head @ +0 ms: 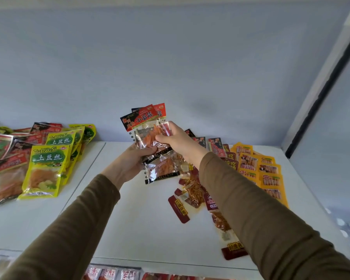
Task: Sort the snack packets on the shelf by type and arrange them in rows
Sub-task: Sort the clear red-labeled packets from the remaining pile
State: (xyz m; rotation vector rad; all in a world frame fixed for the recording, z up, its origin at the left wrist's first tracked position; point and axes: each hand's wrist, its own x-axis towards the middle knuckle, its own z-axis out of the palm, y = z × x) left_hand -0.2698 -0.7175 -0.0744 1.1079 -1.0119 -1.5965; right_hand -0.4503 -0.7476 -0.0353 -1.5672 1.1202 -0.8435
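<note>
Head view, looking up and forward at a white shelf. At centre frame both hands hold a small fan of red-and-black packets above the shelf surface. The left hand grips the lower part of the fan from beneath, thumb across the front, with one more clear-windowed packet hanging below its fingers. The right hand pinches the right edge of the fan, fingers curled over the clear windows.

Unsorted stock lies at centre right of the frame: a loose heap of dark-red packets, partly hidden by the right sleeve, and just beside it, further right, overlapping orange packets in a rough column. At the left of the frame stand yellow-green packets in an overlapping row, with mixed red and clear packets beside them at the left edge.

The step in hand appears to be gathering one type into a squared stack. To do it well, the right hand should align the header edges flush while the left hand keeps a firm hold; the hanging packet should be tucked in before setting down. A bare area of shelf at lower centre would suit a straight row, printed faces forward.
</note>
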